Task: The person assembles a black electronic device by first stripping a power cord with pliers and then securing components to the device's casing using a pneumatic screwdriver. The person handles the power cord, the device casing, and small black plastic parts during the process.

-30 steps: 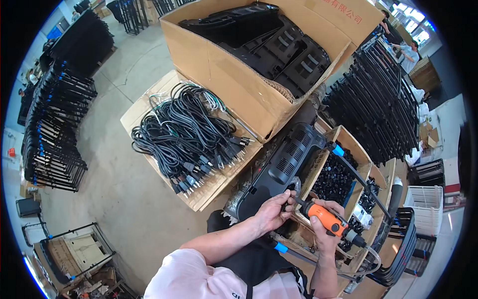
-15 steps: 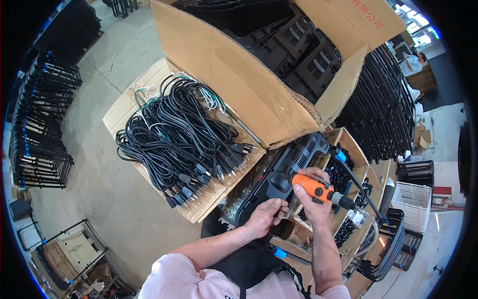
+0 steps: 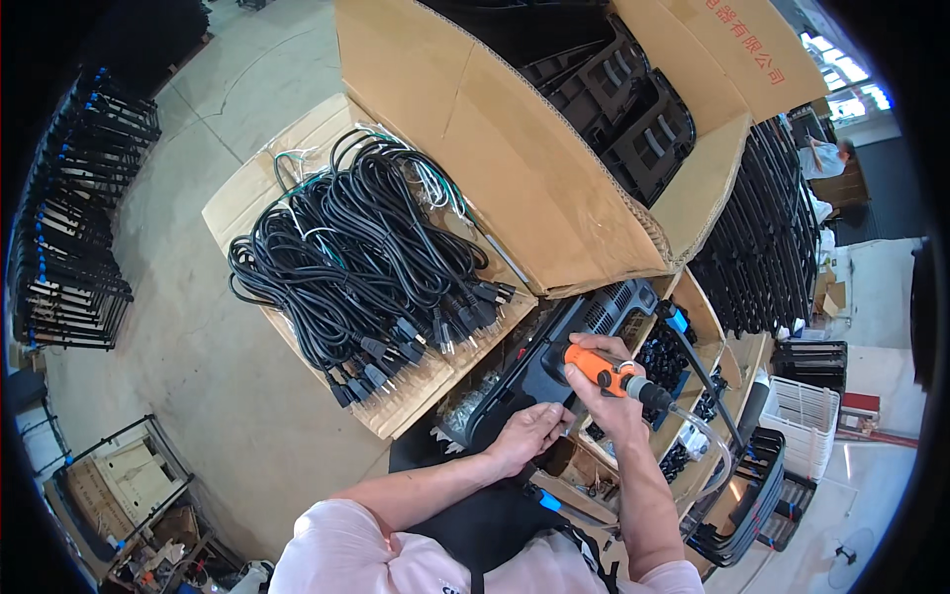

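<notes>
My right hand (image 3: 611,391) grips an orange air screwdriver (image 3: 594,368) with a grey hose fitting and a clear hose at its rear. Its front end sits over a long black plastic housing (image 3: 535,382), which has vent slots at its far end. Where the tip meets the housing is hidden. Beside the near edge of the housing, my left hand (image 3: 530,436) is closed, thumb and fingers pinched together; whatever they hold is too small to make out.
Black power cords (image 3: 366,257) with plugs lie heaped on cardboard at left. A large carton (image 3: 534,188) of black plastic parts stands ahead. Wooden bins (image 3: 701,315) with small black parts are at right, crossed by a black tube with a blue band (image 3: 677,321). Black frames (image 3: 762,228) stack behind.
The view has shifted slightly. My right hand and the screwdriver have moved a little left over the housing. My left hand remains pinched near its edge.
</notes>
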{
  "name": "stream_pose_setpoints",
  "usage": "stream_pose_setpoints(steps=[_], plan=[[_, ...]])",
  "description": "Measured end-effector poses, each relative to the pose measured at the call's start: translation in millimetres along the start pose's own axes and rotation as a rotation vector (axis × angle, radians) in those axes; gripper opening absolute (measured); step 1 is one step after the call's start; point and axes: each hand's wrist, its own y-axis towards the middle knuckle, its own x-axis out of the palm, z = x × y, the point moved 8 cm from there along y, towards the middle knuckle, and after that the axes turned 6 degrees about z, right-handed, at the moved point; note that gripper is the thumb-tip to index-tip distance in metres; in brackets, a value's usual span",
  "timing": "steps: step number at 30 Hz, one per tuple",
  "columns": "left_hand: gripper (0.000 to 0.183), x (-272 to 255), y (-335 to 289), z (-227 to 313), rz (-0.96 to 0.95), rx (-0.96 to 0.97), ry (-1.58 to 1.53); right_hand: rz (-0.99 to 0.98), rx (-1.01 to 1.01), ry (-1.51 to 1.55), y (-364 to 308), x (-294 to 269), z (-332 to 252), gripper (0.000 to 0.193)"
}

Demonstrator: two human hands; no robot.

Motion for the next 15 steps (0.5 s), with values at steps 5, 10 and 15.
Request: stream_pose_setpoints(steps=[5,10,15], plan=[[0.036,2,-3,2,0.024,-0.012,-0.002,-0.04,0.028,0.034,3,1,7,0.035],[0.038,-4,3,-9,0.062,0.054,-0.012,-0.005,-0.041,0.024,2,1,4,0.043],[0.035,-4,-6,-12,0.068,0.021,-0.091,0.106,-0.127,0.127,-41,-22,-14,0.046]])
